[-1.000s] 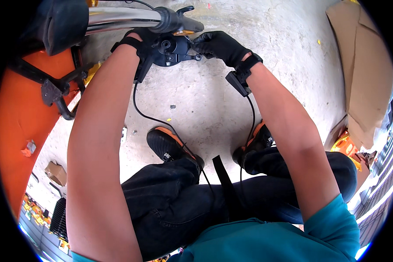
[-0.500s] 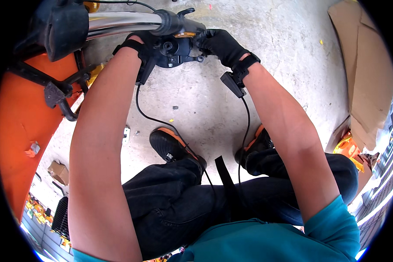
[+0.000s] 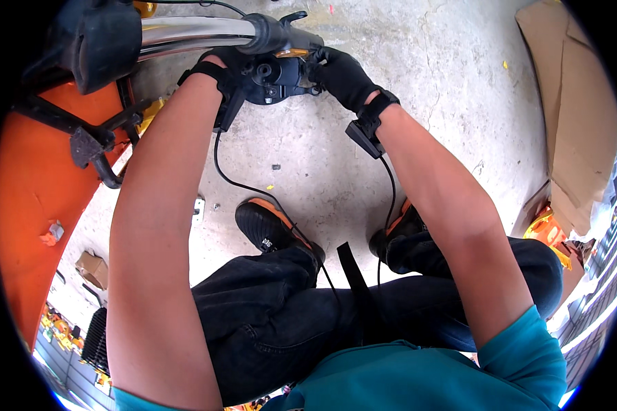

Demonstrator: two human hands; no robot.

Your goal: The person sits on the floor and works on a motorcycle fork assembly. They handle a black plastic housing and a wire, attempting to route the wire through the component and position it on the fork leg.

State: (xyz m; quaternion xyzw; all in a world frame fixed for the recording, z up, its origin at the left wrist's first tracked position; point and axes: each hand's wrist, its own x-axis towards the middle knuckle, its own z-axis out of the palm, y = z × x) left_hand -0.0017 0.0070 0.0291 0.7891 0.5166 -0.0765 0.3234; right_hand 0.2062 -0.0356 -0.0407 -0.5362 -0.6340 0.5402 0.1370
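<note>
At the top, a fork leg [image 3: 199, 30] with a shiny chrome tube ends in a black lower part with an amber reflector [image 3: 293, 53]. Just under it sits a round black brake plate [image 3: 271, 92] with a central hole and a short lever arm on its right side. My black-gloved left hand [image 3: 230, 60] grips the plate from the left, its fingers mostly hidden behind it. On the plate's right edge, beside the fork end, the bent fingers of my gloved right hand [image 3: 339, 74] are closed together; what they pinch is too small to make out.
An orange panel [image 3: 38, 240] and black metal frame tubes [image 3: 62, 127] stand at the left. Cardboard [image 3: 576, 103] leans at the right. Small bits, including a dark piece [image 3: 276, 167], lie on the concrete. Cables [image 3: 236, 183] hang from both wrist devices.
My right wrist has turned and shifted slightly down and left, the fingers staying at the plate's right edge. My left hand and the fork have hardly moved.
</note>
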